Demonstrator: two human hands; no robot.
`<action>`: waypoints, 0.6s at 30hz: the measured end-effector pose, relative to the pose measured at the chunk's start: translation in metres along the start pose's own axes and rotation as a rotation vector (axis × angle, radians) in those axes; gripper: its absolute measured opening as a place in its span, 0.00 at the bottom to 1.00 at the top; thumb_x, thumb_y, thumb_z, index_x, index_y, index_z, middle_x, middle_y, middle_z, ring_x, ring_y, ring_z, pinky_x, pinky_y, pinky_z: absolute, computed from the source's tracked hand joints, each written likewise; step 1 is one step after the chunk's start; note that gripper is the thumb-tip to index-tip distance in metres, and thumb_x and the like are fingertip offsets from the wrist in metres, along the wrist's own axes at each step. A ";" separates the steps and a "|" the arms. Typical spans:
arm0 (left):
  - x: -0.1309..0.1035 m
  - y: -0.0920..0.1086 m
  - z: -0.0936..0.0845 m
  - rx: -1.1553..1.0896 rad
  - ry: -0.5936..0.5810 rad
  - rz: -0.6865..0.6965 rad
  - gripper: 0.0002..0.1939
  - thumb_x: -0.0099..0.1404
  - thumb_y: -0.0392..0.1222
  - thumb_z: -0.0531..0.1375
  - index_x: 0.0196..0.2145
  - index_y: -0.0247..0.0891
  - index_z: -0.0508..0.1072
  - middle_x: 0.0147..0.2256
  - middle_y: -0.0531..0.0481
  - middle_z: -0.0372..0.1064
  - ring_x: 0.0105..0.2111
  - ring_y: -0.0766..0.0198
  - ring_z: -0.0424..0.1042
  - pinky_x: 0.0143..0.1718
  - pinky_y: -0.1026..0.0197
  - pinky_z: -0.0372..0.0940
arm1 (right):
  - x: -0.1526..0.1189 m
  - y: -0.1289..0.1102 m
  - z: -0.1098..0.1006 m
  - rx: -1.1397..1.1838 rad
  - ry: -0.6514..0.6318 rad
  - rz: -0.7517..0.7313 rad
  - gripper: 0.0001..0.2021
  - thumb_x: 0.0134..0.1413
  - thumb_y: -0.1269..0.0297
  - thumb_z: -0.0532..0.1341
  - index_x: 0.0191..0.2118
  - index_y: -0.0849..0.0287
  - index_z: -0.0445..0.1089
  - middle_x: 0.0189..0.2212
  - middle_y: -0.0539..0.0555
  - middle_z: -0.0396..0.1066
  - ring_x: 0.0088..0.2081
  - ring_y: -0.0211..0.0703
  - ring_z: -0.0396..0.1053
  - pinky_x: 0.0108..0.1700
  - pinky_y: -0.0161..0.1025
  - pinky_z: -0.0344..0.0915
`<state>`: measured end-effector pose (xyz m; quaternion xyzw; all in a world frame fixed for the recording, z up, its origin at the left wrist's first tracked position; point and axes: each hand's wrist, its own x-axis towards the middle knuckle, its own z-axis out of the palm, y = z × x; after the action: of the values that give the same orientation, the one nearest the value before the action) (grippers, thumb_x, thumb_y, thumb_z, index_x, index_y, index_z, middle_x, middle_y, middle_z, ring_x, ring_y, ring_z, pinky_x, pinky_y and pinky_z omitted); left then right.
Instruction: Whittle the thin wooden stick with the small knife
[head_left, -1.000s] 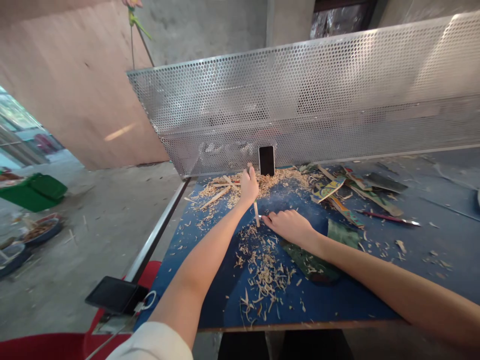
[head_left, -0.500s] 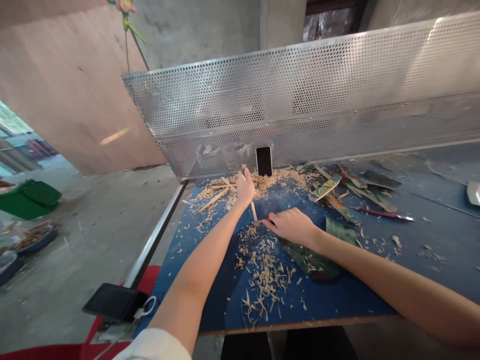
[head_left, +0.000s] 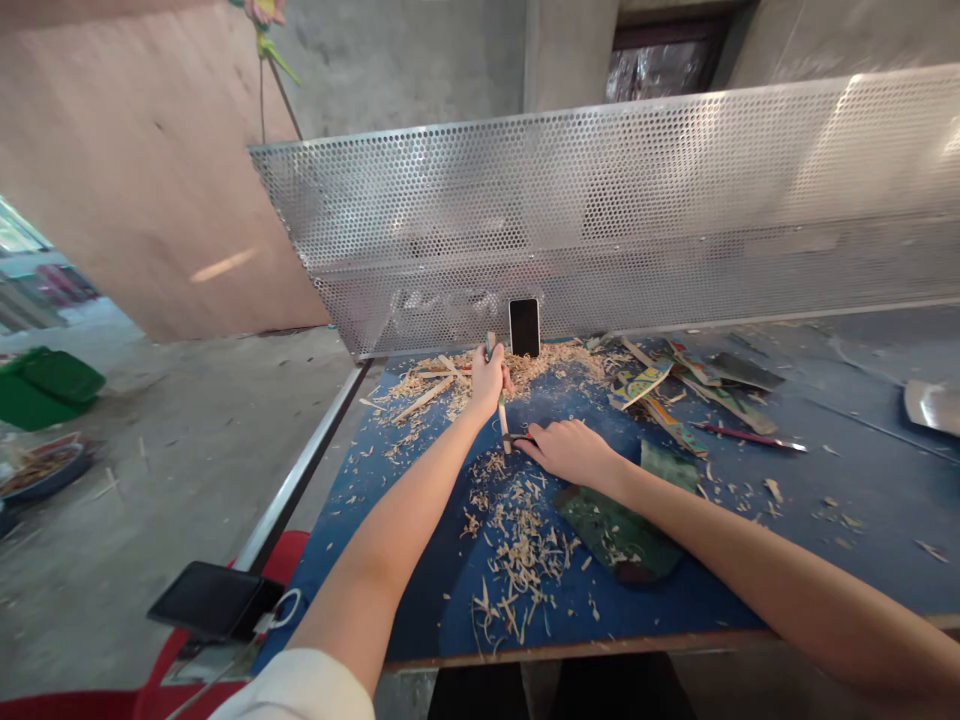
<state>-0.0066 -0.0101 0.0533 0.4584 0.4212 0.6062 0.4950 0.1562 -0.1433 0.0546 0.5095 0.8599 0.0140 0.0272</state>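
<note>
So the left hand [head_left: 489, 382] has its grip wrapped around a thin wooden stick [head_left: 504, 425], with the top end poking up past the thumb and the lower end sticking out underneath, just above the desk [head_left: 424, 600]. The right hand [head_left: 576, 452] is right beside it, fingers curled around a small knife [head_left: 519, 437], so that grip is closed too. Most of the handle is hidden in there, but the blade sits across the stick near its lower end, and it looks like they're touching.

Curly wood shavings [head_left: 529, 550] are all over the place, some below the hands and another heap further back, by a phone [head_left: 524, 327] propped upright against the perforated metal panel [head_left: 450, 215]. A flat green piece [head_left: 649, 545] lies partly under the right forearm with bits scattered on it. Off to the right there's a messy pile of painted strips [head_left: 643, 385], plus a slim reddish tool [head_left: 746, 436] with a metal tip lying near them.
</note>
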 end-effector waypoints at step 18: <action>-0.004 0.003 -0.004 0.191 0.069 0.041 0.26 0.86 0.66 0.58 0.64 0.42 0.70 0.23 0.64 0.52 0.15 0.67 0.55 0.19 0.62 0.56 | -0.008 -0.009 -0.015 0.017 -0.041 -0.012 0.31 0.87 0.45 0.52 0.56 0.63 0.87 0.46 0.72 0.87 0.49 0.63 0.89 0.53 0.49 0.78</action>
<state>-0.0103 -0.0149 0.0546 0.4908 0.4846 0.5887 0.4216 0.1516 -0.1547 0.0698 0.5047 0.8623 -0.0038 0.0408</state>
